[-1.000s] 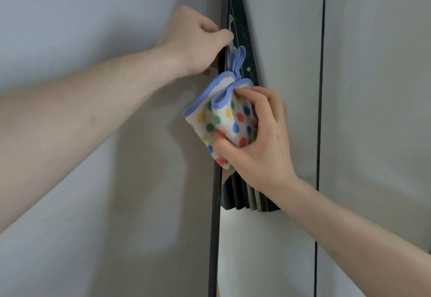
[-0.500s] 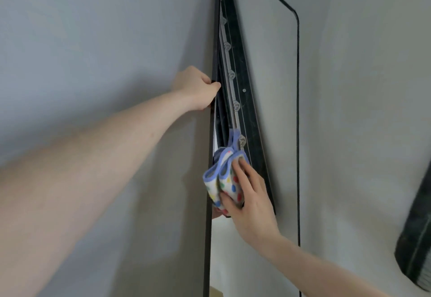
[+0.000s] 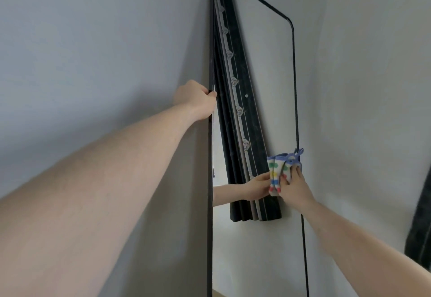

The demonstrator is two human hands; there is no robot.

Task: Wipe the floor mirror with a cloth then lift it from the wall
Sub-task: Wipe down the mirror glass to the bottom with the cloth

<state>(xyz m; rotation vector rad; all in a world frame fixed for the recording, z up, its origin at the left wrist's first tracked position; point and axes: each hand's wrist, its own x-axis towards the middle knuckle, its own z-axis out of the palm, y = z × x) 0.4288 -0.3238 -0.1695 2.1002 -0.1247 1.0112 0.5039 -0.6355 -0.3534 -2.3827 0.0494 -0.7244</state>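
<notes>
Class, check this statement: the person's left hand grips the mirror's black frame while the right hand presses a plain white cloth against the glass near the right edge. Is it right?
One detail is wrong. The cloth is not plain white: the head view shows coloured dots and a blue trim. The rest stands: the left hand grips the mirror's black frame, and the right hand presses the cloth against the glass near the right edge.

Home interior, plain painted wall [image 3: 93, 40], leaning floor mirror [image 3: 268, 63], dark curtain [image 3: 419, 215] at the edge

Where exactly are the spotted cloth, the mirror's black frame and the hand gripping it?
spotted cloth [image 3: 278, 172], head view, on its bunched middle.
mirror frame [image 3: 294, 82], head view, on the right-hand black edge.
left hand [image 3: 195, 99], head view, on the knuckles beside the frame's left edge.
</notes>
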